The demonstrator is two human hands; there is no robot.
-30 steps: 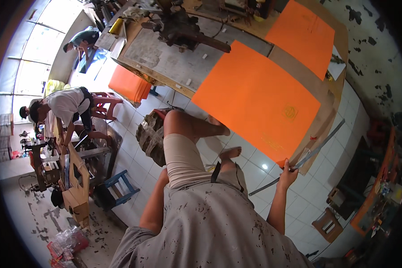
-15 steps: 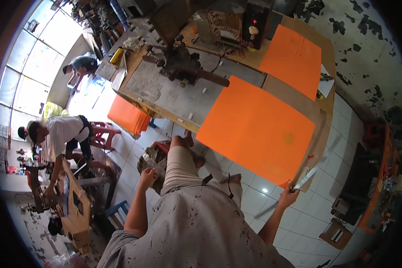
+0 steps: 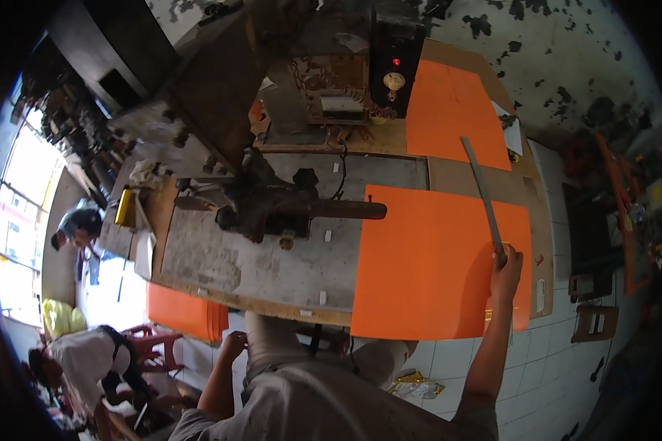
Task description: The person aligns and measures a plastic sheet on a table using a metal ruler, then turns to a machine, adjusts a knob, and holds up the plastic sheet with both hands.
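Observation:
My right hand (image 3: 506, 270) is closed round one end of a long, flat grey metal strip (image 3: 479, 180). The strip points away from me across the large orange sheet (image 3: 426, 257), and its far end is over a second orange sheet (image 3: 452, 110) behind. Whether the strip touches either sheet I cannot tell. The near sheet lies at the right of the worktable, overhanging its front edge a little. Beside my left thigh, my left hand (image 3: 233, 345) is loosely curled, with nothing visible in it.
A dark metal machine (image 3: 265, 198) stands over the grey tabletop (image 3: 206, 250), its thick rod reaching the near sheet. Behind is a black box (image 3: 399, 59) with a red light. More orange sheets (image 3: 180, 305) are stacked at front left. Two people (image 3: 88, 367) bend at the left.
My right hand has swung the strip from beside the sheet's near right corner forward over the sheet. My view has turned, and my body is closer to the table. My left hand stays low.

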